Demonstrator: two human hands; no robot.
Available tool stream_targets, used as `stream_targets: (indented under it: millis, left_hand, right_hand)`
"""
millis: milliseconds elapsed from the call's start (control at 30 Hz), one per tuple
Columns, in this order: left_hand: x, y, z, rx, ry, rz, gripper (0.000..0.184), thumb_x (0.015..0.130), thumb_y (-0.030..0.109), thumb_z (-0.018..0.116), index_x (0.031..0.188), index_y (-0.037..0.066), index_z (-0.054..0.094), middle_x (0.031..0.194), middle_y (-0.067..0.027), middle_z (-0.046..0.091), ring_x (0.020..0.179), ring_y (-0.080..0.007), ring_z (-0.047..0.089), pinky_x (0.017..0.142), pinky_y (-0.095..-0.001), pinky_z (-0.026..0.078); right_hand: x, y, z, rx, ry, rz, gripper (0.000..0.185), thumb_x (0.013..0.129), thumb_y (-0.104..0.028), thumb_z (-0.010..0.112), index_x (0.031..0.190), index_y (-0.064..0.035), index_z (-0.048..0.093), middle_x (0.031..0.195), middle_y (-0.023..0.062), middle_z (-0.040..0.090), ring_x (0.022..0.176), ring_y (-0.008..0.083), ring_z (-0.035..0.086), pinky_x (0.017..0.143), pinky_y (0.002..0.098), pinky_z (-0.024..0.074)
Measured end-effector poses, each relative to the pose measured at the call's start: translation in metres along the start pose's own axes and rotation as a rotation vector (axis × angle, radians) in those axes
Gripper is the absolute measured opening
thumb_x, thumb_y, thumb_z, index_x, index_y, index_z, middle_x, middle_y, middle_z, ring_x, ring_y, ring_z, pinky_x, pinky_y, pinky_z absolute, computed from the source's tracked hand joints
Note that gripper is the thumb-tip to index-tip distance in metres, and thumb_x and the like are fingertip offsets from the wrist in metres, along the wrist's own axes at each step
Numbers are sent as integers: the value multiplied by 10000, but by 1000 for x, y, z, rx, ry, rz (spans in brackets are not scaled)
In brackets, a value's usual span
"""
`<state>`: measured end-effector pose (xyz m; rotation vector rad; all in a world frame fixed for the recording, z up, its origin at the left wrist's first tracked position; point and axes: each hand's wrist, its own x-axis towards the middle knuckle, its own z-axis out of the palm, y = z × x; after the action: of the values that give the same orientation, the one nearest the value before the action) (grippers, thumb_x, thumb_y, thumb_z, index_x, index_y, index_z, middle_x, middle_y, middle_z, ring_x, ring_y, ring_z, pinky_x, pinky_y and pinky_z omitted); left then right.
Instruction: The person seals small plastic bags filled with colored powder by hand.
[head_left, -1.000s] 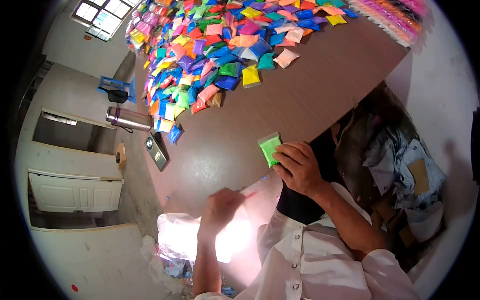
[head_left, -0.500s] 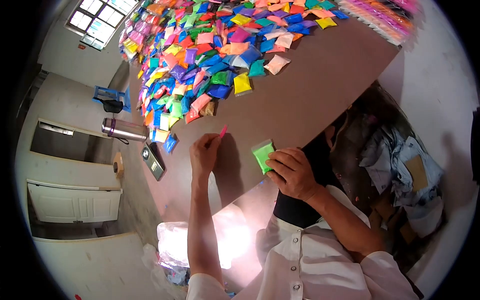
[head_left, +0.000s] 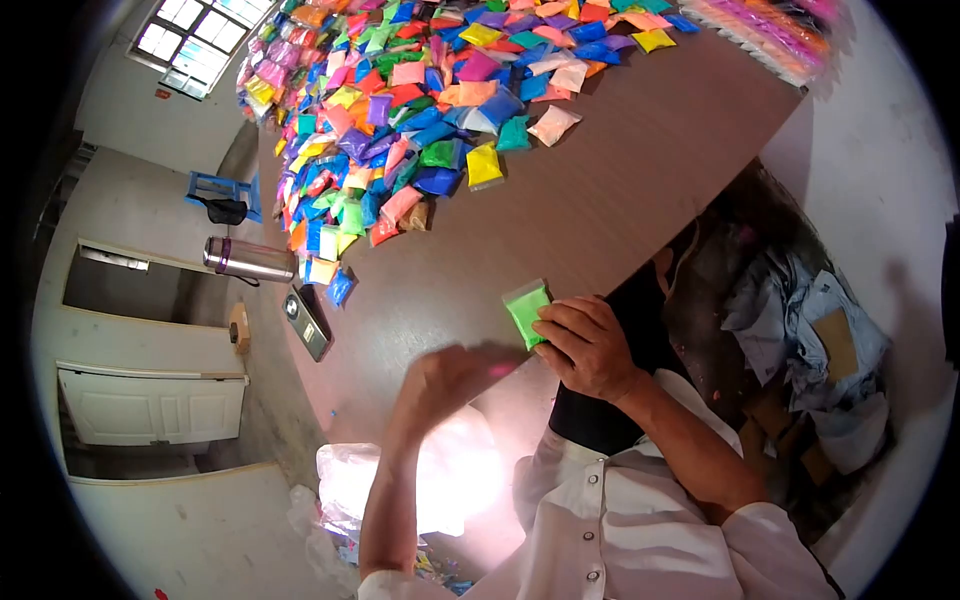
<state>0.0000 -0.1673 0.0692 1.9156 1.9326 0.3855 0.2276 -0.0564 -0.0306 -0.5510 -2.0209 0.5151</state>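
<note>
My right hand (head_left: 592,348) grips a small clear packet with bright green contents (head_left: 526,314) by its right side, holding it tilted at the table's near edge. Smeared by motion, my left hand (head_left: 440,382) is to the left of that packet and apart from it. A small thin pink piece (head_left: 500,370) shows as a blur at its fingertips; its kind cannot be made out. Beyond both hands, a large heap of colourful packets (head_left: 420,130) covers the far left part of the brown table (head_left: 600,190).
A phone (head_left: 306,322) and a steel flask (head_left: 250,260) are at the table's left edge. Rows of pink and orange packs (head_left: 770,35) lie at the far right corner. Clear plastic (head_left: 345,475) is below the near edge; crumpled bags (head_left: 815,335) lie low on the right.
My left hand has swung toward me and to the right, bringing the pink piece close to the green packet. My right hand and the green packet have hardly moved.
</note>
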Motion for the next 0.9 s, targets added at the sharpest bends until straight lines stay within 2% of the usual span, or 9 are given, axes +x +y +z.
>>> stream_targets:
  millis: [67, 133, 233, 300, 500, 633, 733, 833, 900]
  left_hand:
    - [-22, 4, 6, 9, -38, 67, 60, 857, 55, 805, 912, 45, 783, 862, -131, 734, 778, -256, 731, 704, -340, 564]
    - [-34, 3, 6, -131, 76, -23, 51, 847, 29, 794, 894, 47, 782, 855, -129, 745, 751, -249, 735, 677, -352, 565]
    - [-8, -17, -4, -180, 293, -265, 69, 902, 49, 748, 939, 33, 805, 800, -90, 746, 695, -159, 699, 628, -324, 539]
    - [20, -26, -12, -266, 328, -350, 114, 955, 95, 741, 987, -7, 781, 842, -120, 742, 724, -196, 701, 699, -334, 552]
    - [77, -70, 5, -230, 439, -303, 100, 950, 63, 727, 998, -5, 782, 851, -125, 742, 731, -199, 695, 706, -335, 545]
    - [73, -68, 1, -205, 393, -195, 118, 963, 98, 739, 993, -10, 777, 825, -64, 745, 765, -123, 680, 705, -295, 534]
    - [55, -31, -9, -142, 236, -90, 88, 939, 79, 736, 978, 14, 781, 820, -96, 728, 749, -186, 700, 690, -338, 539]
    - [19, 2, -6, -35, -32, -34, 43, 878, 52, 739, 903, 61, 773, 840, -138, 708, 756, -316, 705, 698, -402, 552]
    - [-6, 21, 0, -87, -61, 43, 37, 857, 47, 766, 888, 67, 771, 821, -122, 710, 768, -312, 715, 697, -401, 561]
  right_hand:
    - [-1, -1, 0, 5, 2, -4, 255, 861, -142, 791, 1097, -60, 739, 1196, 69, 693, 1162, 270, 622, 1049, 444, 496]
    - [1, -2, 0, 14, 2, 2, 256, 861, -135, 787, 1099, -55, 738, 1195, 73, 689, 1155, 276, 625, 1043, 445, 497]
    - [3, -3, -1, -11, 15, -17, 256, 863, -129, 782, 1104, -52, 739, 1194, 77, 687, 1151, 279, 625, 1038, 445, 498]
    - [2, -1, 0, -1, 8, -19, 256, 863, -127, 781, 1105, -52, 740, 1196, 78, 688, 1154, 277, 625, 1041, 445, 499]
    - [0, 0, -1, 11, 5, -5, 256, 862, -129, 783, 1104, -55, 744, 1200, 81, 693, 1158, 267, 629, 1049, 445, 502]
    - [2, -2, -1, 8, 6, 0, 249, 861, -123, 783, 1097, -55, 742, 1190, 80, 696, 1157, 265, 633, 1043, 445, 507]
    - [2, -1, 0, 8, 16, -19, 238, 863, -114, 782, 1089, -51, 740, 1179, 77, 697, 1153, 264, 634, 1037, 441, 510]
    - [3, -1, -1, 20, 20, -11, 228, 866, -103, 779, 1084, -48, 738, 1177, 76, 696, 1146, 265, 635, 1029, 437, 513]
    - [3, 1, -1, 24, 26, -13, 230, 864, -101, 779, 1084, -49, 737, 1179, 75, 694, 1144, 267, 634, 1026, 438, 513]
